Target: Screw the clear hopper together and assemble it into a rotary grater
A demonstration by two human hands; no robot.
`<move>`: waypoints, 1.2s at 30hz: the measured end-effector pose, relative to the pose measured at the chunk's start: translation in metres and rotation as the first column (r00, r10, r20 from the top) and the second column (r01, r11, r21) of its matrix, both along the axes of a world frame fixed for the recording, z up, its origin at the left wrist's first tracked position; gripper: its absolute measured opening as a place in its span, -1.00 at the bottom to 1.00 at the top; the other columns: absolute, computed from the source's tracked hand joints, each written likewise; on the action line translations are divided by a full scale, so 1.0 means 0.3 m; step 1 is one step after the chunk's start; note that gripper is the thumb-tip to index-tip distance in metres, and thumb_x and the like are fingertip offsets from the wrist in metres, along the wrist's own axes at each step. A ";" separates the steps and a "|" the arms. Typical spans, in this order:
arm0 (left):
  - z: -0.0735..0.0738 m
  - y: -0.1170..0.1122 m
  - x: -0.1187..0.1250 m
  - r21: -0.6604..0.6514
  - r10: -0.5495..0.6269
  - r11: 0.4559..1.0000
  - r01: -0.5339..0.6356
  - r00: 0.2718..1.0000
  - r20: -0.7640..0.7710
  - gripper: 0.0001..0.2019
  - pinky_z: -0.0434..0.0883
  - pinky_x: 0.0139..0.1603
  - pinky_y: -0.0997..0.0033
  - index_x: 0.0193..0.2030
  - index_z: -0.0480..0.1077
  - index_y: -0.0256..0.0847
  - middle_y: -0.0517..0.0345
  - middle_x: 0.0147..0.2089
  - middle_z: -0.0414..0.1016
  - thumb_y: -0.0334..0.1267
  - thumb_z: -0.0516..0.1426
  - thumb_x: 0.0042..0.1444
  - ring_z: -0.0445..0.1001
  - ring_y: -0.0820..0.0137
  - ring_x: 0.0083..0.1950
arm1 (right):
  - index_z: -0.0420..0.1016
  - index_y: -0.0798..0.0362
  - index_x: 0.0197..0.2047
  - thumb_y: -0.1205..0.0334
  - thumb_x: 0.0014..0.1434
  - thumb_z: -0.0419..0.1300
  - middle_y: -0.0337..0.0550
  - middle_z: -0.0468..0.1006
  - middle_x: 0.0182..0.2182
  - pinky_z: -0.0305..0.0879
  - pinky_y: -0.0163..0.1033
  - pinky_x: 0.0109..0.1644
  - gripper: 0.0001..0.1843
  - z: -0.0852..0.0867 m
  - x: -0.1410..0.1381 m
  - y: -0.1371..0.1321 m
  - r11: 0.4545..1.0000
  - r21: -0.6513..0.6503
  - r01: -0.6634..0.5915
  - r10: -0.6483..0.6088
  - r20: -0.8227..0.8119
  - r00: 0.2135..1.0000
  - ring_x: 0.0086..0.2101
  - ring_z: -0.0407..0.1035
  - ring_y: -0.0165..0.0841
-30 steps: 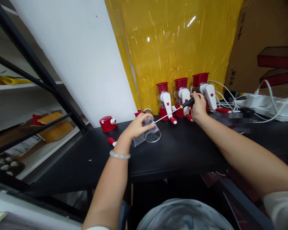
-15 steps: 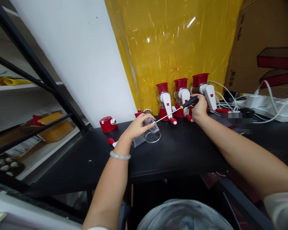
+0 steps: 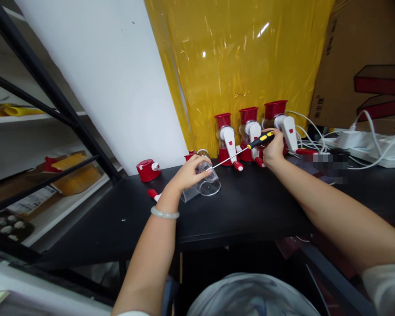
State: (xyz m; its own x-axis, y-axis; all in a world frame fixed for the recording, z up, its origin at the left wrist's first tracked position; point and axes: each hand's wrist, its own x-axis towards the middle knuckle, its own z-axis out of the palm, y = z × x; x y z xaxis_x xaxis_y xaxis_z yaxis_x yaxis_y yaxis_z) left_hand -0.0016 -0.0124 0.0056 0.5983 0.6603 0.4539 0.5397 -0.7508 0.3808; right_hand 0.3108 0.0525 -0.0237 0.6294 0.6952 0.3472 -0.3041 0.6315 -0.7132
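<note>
My left hand (image 3: pixel 187 174) is closed around a clear plastic grater body (image 3: pixel 191 193), which lies on its side on the black table with its round rim (image 3: pixel 209 188) toward me. My right hand (image 3: pixel 274 147) grips the black and yellow handle of a screwdriver (image 3: pixel 262 139). Its long shaft slants down to the left, and the tip meets the clear plastic beside my left fingers. Whatever the tip presses on is too small to make out. A red base part (image 3: pixel 148 170) stands to the left, and a red-tipped crank handle (image 3: pixel 153 194) shows partly behind my left wrist.
Several red and white rotary graters (image 3: pixel 224 136) stand along the back against a yellow-wrapped panel (image 3: pixel 237 66). White cables and chargers (image 3: pixel 349 139) crowd the right rear. A black metal shelf frame (image 3: pixel 52 92) rises at left. The table's front edge (image 3: pixel 230 237) is near me.
The screwdriver handle has turned in my right hand, so its yellow patches now face up. My left hand and the clear body have stayed put.
</note>
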 end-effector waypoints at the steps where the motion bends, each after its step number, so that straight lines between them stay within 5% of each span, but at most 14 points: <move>1: 0.000 0.000 0.000 -0.003 0.001 1.000 -0.001 1.000 -0.001 -0.71 0.41 0.26 -0.02 0.08 0.48 -0.07 0.02 0.05 0.43 -0.01 0.23 0.32 0.44 0.14 0.13 | 0.42 -0.02 -0.31 -0.10 0.28 0.00 -0.26 0.39 -0.49 0.21 -0.34 -0.63 -0.64 -0.001 0.001 -0.001 1.000 0.004 -0.003 0.003 -0.001 1.000 -0.55 0.34 -0.39; 7: 0.000 -0.001 -0.001 -0.013 0.012 1.000 -0.012 1.000 -0.009 -0.71 0.44 0.24 -0.01 0.08 0.47 -0.06 0.02 0.05 0.42 -0.01 0.23 0.32 0.44 0.13 0.13 | 0.44 -0.02 -0.31 -0.01 0.22 0.18 -0.33 0.41 -0.51 0.18 -0.40 -0.68 -0.76 0.005 0.011 0.006 1.000 -0.021 0.019 -0.018 0.035 0.999 -0.61 0.30 -0.47; 12: -0.001 -0.002 -0.002 0.000 0.014 1.000 -0.014 1.000 -0.013 -0.71 0.41 0.27 -0.02 0.07 0.46 -0.07 0.02 0.05 0.42 -0.02 0.23 0.32 0.43 0.14 0.14 | 0.35 -0.04 -0.29 -0.12 0.11 0.36 -0.43 0.40 -0.56 0.02 -0.42 -0.77 -0.62 0.010 0.011 0.011 0.998 -0.023 0.059 -0.058 0.069 0.996 -0.74 0.17 -0.54; 21: -0.004 0.006 -0.003 -0.010 0.007 1.000 -0.007 1.000 -0.009 -0.68 0.42 0.25 -0.01 0.08 0.47 -0.07 0.01 0.06 0.42 0.02 0.24 0.30 0.44 0.13 0.13 | 0.40 -0.03 -0.32 -0.09 0.30 0.02 -0.31 0.40 -0.53 0.21 -0.41 -0.68 -0.66 0.001 0.012 0.000 0.999 0.015 -0.051 0.051 0.000 0.999 -0.61 0.35 -0.46; 26: -0.002 0.003 -0.003 -0.006 0.015 1.000 -0.015 1.000 -0.010 -0.69 0.41 0.27 0.00 0.07 0.47 -0.06 0.03 0.06 0.42 0.03 0.23 0.31 0.43 0.13 0.15 | 0.44 0.00 -0.32 -0.03 0.23 0.13 -0.30 0.40 -0.48 0.22 -0.40 -0.67 -0.73 -0.001 0.014 0.017 1.000 -0.024 -0.007 0.008 0.035 0.999 -0.59 0.33 -0.46; 32: -0.007 0.009 -0.005 0.004 0.013 1.000 -0.013 1.000 -0.016 -0.70 0.44 0.23 -0.01 0.08 0.46 -0.05 0.02 0.07 0.43 0.02 0.23 0.31 0.44 0.13 0.13 | 0.33 -0.07 -0.23 -0.21 0.13 0.31 -0.41 0.36 -0.52 0.10 -0.39 -0.70 -0.58 0.005 0.009 0.024 0.999 -0.014 0.049 -0.047 0.091 0.995 -0.70 0.13 -0.53; 36: -0.005 0.007 -0.003 -0.008 0.020 1.000 -0.020 1.000 -0.015 -0.71 0.45 0.22 -0.02 0.08 0.46 -0.05 0.02 0.06 0.42 0.00 0.23 0.31 0.45 0.13 0.13 | 0.31 -0.06 -0.28 -0.29 0.18 0.22 -0.35 0.34 -0.52 0.10 -0.36 -0.69 -0.55 0.008 0.003 0.010 0.997 -0.016 0.071 -0.069 0.111 0.991 -0.67 0.19 -0.48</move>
